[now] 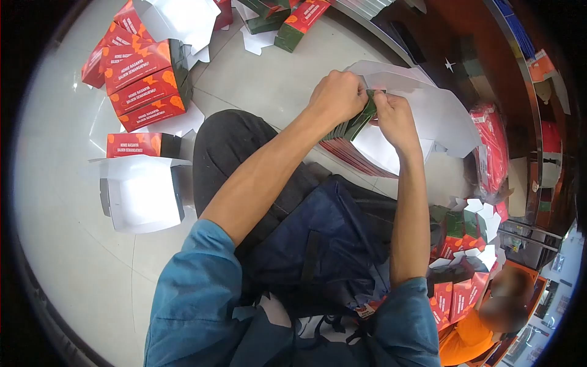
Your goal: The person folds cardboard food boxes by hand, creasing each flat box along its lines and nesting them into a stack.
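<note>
In front of my knees lies a stack of flat cardboard box blanks point(354, 156), with red and dark green edges and white inner faces. My left hand point(339, 96) is closed, its fingers pinching a dark green flap of a box blank at the top of the stack. Close beside it, my right hand point(396, 119) also pinches at that green edge, thumb and fingers pressed together. White panels point(440, 110) spread out behind and right of my hands. The exact fold between my fingertips is partly hidden.
Folded red and green boxes point(147, 88) are piled on the floor at the left, near an open white-lined box point(145, 199). More boxes point(461, 287) stand at my right, near a person in orange point(468, 339). A red plastic-wrapped bundle point(489, 147) leans by the brown cabinet point(458, 27).
</note>
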Available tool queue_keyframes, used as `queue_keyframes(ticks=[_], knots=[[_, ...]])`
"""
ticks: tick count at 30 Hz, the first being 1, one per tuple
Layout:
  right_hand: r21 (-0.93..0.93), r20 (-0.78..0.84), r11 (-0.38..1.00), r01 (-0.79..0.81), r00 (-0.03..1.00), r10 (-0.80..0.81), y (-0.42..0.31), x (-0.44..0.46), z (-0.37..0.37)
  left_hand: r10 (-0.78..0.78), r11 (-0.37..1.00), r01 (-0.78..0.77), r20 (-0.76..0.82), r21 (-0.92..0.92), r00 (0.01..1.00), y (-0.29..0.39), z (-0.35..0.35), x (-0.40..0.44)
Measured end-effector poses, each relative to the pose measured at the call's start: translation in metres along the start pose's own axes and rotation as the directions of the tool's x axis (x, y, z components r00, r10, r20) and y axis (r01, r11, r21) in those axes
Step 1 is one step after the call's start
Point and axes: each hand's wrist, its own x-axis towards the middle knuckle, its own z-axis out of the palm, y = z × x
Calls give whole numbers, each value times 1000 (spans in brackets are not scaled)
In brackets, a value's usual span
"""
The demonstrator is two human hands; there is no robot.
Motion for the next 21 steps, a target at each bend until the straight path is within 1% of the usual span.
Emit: queue_keyframes(ticks=[4,7,10,11,14,15,16,17,18,19,21], knots=[[10,61,1000,9,998,-9,1,4,1,33,999,-33,-24,16,999,-2,3,1],[83,106,996,-19,994,10,2,8,8,40,996,-39,16,-76,999,-2,-3,0],[91,122,995,-36,992,25,3,11,10,69,997,-68,15,-43,998,-3,-4,1],[117,127,990,-78,990,63,2,10,10,18,998,-15,55,-62,998,-2,-4,1],[-32,102,999,-5,995,8,-7,-8,-11,-31,997,39,103,-70,994,0,-7,1],[-64,-17,998,2,1000,-3,-14,-22,-23,-64,995,69,69,-65,996,2,-4,-1],[-213,-168,976,-34,986,-2,-15,-36,-36,-61,997,63,48,-51,997,9,-6,-4],[-349,-309,933,-88,951,-26,-12,-48,-49,-59,998,60,23,-34,998,20,-11,-8],[-402,-433,901,-162,901,-31,-4,-59,-57,-57,998,57,-2,-14,998,25,-13,-9],[-439,-550,864,-246,834,-42,7,-67,-64,-66,997,66,8,-35,998,24,-12,-9],[-498,-531,835,-236,844,-78,42,-71,-72,-80,994,82,32,-78,996,23,-7,-7]])
